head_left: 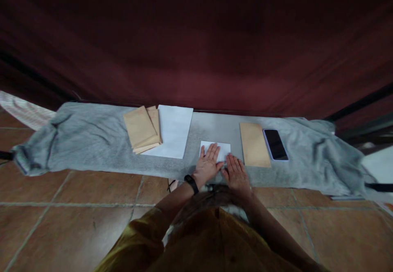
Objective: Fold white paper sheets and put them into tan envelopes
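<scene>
A small white sheet of paper [223,149], which looks folded, lies on the grey cloth in front of me. My left hand [208,162] rests flat on it with the fingers stretched out, covering its left and lower part. At the paper's lower right corner lies my right hand [236,175], palm down, its fingers extended and its index fingertip by the edge. Neither hand grips anything. A brown envelope [254,145] is just right of my right hand. Larger white paper [175,130] lies to the left, partly under a pile of brown envelopes [141,128].
A phone [275,145] in a light purple case lies beside the single envelope. Grey cloth [92,139] covers the long narrow surface and bunches at both ends. A dark red panel [196,83] rises along its far edge. Tiled floor [101,194] shows on my side.
</scene>
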Demonstrator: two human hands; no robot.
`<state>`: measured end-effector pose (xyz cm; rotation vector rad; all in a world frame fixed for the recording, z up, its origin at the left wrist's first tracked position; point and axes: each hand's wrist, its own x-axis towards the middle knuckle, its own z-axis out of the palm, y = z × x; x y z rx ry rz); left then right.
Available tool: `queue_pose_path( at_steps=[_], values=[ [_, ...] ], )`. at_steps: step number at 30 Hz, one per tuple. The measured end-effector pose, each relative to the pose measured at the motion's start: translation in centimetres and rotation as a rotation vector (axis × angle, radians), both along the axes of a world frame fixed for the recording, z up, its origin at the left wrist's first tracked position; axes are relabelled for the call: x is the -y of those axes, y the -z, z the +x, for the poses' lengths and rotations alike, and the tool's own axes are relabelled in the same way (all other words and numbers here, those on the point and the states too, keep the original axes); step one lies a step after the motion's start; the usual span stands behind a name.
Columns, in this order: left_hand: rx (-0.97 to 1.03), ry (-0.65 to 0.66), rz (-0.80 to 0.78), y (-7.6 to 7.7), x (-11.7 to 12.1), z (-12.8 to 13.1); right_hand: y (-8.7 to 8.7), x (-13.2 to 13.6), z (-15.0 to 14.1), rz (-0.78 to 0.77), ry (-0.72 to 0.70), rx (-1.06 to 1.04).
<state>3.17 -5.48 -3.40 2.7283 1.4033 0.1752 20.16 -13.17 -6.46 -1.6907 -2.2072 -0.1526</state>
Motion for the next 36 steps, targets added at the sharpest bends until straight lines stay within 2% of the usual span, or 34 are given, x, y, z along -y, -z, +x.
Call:
queue_pose_path(
  at_steps=[3,9,14,19,25,28,30,32,34,36],
  values=[
    [0.033,-0.018,0.005,0.5,-0.4,-0.6,0.0,-0.1,0.0,-0.004,0.009,0.006],
    [0.033,-0.157,-0.018,0.9,-2.4,-2.2,-0.1,-0.2,-0.2,-0.022,0.02,-0.006],
    [0.065,-0.186,-0.033,-0.2,-3.7,-3.2,-0.1,-0.3,-0.3,-0.022,0.035,-0.026],
    [0.129,-0.217,-0.058,-1.6,-5.3,-2.8,-0.1,-0.4,-0.5,-0.001,0.037,-0.054],
    [0.474,-0.293,-0.214,-2.1,-7.0,-3.0,0.2,-0.3,-0.5,-0.006,0.03,-0.122],
    [0.534,-0.292,-0.255,-2.7,-6.8,-3.7,0.4,-0.3,-0.4,-0.031,0.025,-0.242],
    [0.6,-0.287,-0.251,-3.7,-6.3,-4.1,0.5,-0.5,-0.2,-0.051,0.045,-0.394],
    [0.752,-0.276,-0.203,-5.2,-5.5,-4.4,0.4,-1.1,0.2,-0.063,0.094,-0.601],
    [0.944,-0.226,-0.124,-6.7,-4.9,-4.6,0.0,-2.1,0.6,-0.061,0.153,-0.807],
    [1.037,-0.117,-0.056,-7.5,-4.5,-4.8,-0.6,-3.1,1.1,-0.046,0.189,-0.957]
  ],
)
